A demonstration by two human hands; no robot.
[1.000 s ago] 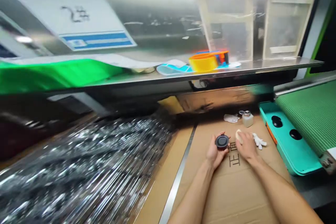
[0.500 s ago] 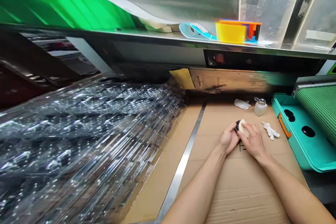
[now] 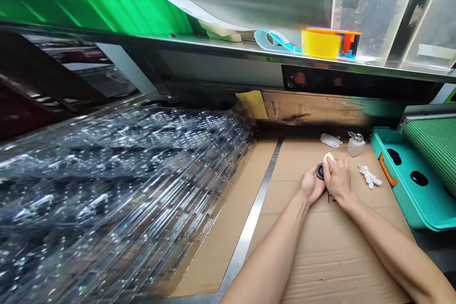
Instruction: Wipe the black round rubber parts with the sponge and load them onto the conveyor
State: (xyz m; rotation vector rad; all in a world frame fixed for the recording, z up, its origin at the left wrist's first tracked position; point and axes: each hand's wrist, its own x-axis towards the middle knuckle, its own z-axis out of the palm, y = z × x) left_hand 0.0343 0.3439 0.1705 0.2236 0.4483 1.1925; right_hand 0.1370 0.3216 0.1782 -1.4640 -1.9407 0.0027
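Above the cardboard-covered bench, my left hand (image 3: 311, 185) is closed round a small round black part (image 3: 320, 171), its dark face turned up. My right hand (image 3: 337, 178) is closed on a cream-coloured pad (image 3: 328, 156) right beside the black part; whether pad and part touch is hard to tell. A crumpled white cloth (image 3: 331, 140) and a small pump bottle (image 3: 355, 145) with a metal top stand beyond my hands. To the right of my right hand lies a white glove-like cloth (image 3: 369, 176).
Stacked clear plastic trays (image 3: 142, 190) fill the left side. At the right, a teal bin (image 3: 409, 204) with an orange handle holds several round black parts, next to a green conveyor belt (image 3: 434, 145). A metal shelf (image 3: 235, 50) crosses above, carrying a yellow tape dispenser (image 3: 320, 44).
My right hand has drawn the cream pad off the black part's face and tilted it up, so the dark round face now shows. The view has shifted slightly.
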